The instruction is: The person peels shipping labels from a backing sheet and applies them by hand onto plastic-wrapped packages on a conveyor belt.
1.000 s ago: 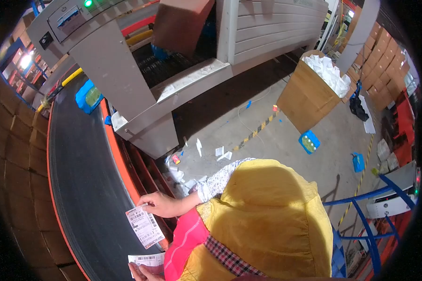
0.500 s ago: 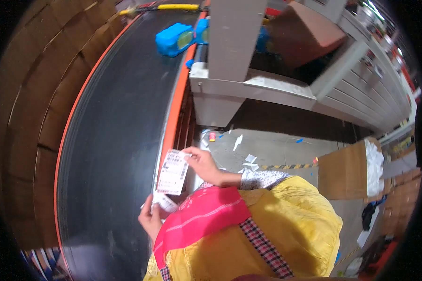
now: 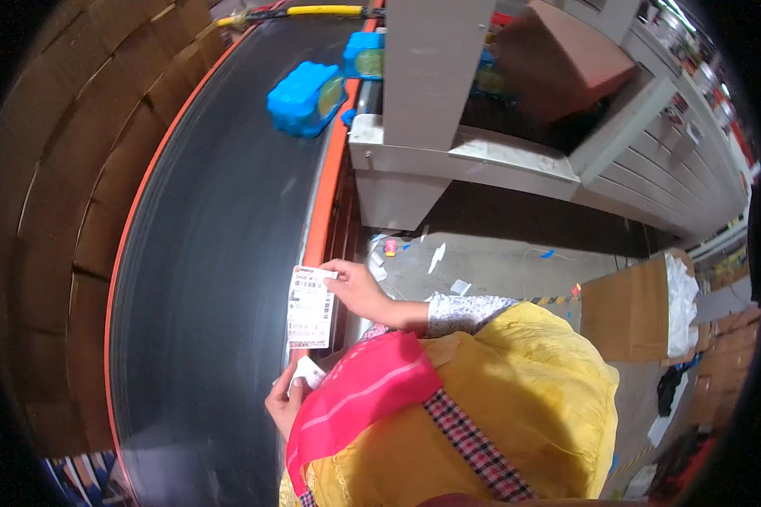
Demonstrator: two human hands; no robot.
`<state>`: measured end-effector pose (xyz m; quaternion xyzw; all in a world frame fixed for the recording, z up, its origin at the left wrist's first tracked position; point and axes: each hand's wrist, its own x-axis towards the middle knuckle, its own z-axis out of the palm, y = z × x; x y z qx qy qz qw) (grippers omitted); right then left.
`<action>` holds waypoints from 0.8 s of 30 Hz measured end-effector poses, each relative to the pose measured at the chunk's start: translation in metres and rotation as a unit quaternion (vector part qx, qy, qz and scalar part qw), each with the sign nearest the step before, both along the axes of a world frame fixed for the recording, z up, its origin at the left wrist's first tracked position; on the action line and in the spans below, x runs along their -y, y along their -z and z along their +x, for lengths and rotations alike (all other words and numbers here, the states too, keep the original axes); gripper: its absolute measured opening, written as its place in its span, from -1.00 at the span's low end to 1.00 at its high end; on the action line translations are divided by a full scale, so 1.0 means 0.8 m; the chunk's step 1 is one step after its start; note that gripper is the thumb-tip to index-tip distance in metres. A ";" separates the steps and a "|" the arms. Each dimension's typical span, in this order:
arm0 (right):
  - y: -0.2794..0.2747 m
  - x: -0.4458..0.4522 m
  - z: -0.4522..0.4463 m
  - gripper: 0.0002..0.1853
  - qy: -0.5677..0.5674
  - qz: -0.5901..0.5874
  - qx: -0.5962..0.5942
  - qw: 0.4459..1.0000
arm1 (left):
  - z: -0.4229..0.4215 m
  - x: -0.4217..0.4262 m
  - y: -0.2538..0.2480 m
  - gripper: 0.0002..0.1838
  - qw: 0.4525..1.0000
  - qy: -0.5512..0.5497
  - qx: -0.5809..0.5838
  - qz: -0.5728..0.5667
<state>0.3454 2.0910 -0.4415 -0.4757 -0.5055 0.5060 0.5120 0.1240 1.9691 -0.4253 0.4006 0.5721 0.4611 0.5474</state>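
My right hand (image 3: 359,291) pinches a white printed label (image 3: 310,308) by its upper right corner, holding it above the orange edge of the conveyor. Rows of print and barcodes face me. Lower down, my left hand (image 3: 286,406) is closed on a second white label (image 3: 309,372), which looks folded or curled and is partly covered by the fingers. A blue-wrapped pack (image 3: 300,97) with a yellow-green side lies on the black conveyor belt (image 3: 220,237). Just behind it, another blue-wrapped pack (image 3: 362,57) sits by the orange rail.
Stacked brown cartons (image 3: 51,220) line the belt's left side. A grey metal frame (image 3: 435,76) rises at the right, with a tilted carton (image 3: 566,59) behind it. Paper scraps (image 3: 436,258) litter the floor. An open carton (image 3: 626,308) with a white liner stands farther right.
The blue packs have come nearer along the belt, and the second one shows more clearly. The label in my right hand has turned more upright. My left hand has shifted slightly right.
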 end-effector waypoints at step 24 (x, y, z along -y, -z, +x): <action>-0.002 -0.406 0.026 -0.48 0.265 0.216 0.358 0.869 | 0.001 -0.006 -0.004 -0.71 0.993 -0.115 -0.024 -0.005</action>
